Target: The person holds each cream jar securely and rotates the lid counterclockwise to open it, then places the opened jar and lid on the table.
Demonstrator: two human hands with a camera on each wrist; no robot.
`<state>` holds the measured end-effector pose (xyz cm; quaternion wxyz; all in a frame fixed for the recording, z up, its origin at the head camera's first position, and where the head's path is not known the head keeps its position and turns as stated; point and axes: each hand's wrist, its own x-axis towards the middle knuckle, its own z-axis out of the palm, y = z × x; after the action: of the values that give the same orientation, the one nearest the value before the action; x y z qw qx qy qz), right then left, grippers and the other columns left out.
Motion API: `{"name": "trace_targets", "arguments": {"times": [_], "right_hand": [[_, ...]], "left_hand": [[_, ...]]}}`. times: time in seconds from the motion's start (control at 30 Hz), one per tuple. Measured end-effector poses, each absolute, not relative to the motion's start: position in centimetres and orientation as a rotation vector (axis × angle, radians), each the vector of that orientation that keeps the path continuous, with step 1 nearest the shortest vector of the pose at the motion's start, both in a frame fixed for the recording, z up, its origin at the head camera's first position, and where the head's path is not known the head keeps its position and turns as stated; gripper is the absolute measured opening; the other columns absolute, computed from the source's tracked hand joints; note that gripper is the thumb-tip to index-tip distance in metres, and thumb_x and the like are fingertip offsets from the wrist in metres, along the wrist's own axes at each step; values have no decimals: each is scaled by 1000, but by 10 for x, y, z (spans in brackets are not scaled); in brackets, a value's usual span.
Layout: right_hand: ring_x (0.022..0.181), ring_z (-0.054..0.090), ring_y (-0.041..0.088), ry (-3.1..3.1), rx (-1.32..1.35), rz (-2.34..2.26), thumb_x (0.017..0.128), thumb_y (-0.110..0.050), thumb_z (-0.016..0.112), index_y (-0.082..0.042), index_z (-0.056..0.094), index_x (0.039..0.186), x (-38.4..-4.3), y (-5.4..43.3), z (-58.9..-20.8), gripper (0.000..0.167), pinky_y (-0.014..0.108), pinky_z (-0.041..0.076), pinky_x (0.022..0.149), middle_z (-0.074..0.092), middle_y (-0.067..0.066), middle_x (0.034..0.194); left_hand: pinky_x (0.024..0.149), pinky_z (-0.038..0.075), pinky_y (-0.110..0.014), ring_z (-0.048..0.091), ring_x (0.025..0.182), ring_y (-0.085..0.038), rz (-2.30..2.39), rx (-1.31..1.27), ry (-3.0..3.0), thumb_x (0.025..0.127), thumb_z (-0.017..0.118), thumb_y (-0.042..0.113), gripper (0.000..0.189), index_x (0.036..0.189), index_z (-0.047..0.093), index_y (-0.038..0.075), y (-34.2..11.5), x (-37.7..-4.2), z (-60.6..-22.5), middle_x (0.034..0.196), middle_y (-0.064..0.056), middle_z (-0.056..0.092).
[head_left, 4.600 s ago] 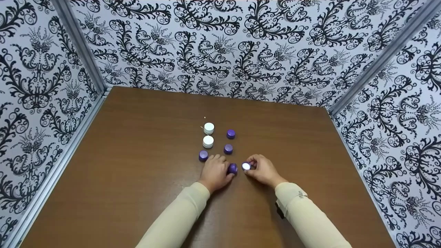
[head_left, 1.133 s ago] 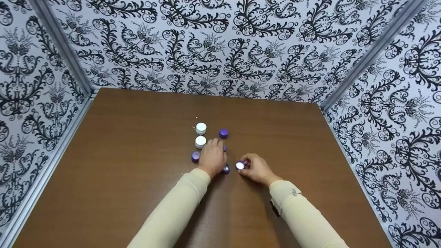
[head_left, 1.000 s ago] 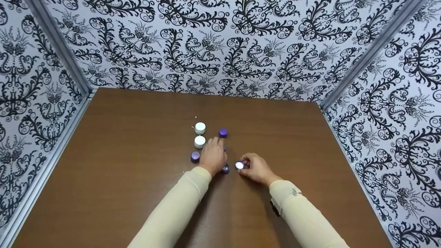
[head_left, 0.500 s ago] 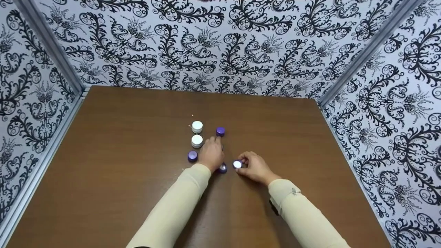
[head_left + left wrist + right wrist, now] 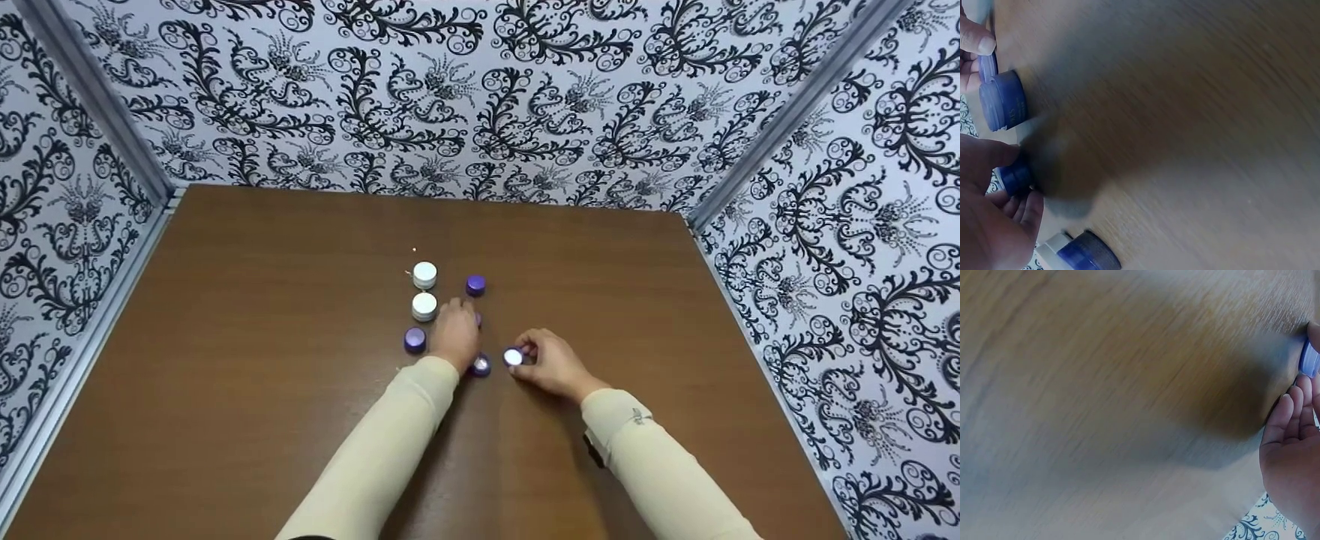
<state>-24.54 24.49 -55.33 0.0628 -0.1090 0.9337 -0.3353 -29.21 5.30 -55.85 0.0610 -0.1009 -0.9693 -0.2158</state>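
Note:
My left hand reaches over a small purple jar, mostly hidden by it in the head view. In the left wrist view, thumb and fingers grip this jar from both sides. Just nearer to me stands an uncovered purple jar, its pale inside showing. My right hand, to the right of it, pinches a purple lid on edge, white inner face toward me. Only the rim of that lid shows in the right wrist view.
Two white jars stand in a line behind and left of my left hand, with a purple jar nearer me. Another purple jar stands farther back. Small white bits lie by the rear white jar. Patterned walls border the brown table.
My left hand has let go of the uncovered jar, moved away from me and taken hold of the purple jar behind it. The right hand keeps pinching the lid. The head view has shifted.

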Motion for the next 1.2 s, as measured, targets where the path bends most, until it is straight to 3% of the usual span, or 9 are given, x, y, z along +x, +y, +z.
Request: {"name": "trace_targets", "arguments": {"times": [0.4, 0.67, 1.2], "right_hand": [[88, 57, 17, 2830, -341, -985, 77, -17, 85, -9, 65, 104, -248, 238, -551, 35, 36, 49, 81, 58, 2, 97], [86, 57, 16, 2839, -344, -982, 76, -15, 86, -8, 65, 103, -248, 237, -550, 35, 35, 49, 79, 58, 3, 96], [88, 57, 19, 2849, -330, -997, 76, -14, 86, -8, 66, 101, -245, 244, -553, 33, 37, 49, 81, 59, 3, 95]], "left_hand": [[83, 53, -40, 59, 95, -34, -599, -344, -2854, 87, 65, 3, 15, 100, 66, -4, 42, -291, -558, 100, -18, 59], [85, 53, -42, 59, 100, -33, -608, -371, -2853, 82, 79, 21, 39, 108, 64, -3, 38, -290, -552, 106, -17, 59], [88, 51, -43, 64, 100, -32, -810, -438, -2790, 81, 74, 21, 44, 117, 59, 1, 25, -278, -544, 106, -14, 64]]}}
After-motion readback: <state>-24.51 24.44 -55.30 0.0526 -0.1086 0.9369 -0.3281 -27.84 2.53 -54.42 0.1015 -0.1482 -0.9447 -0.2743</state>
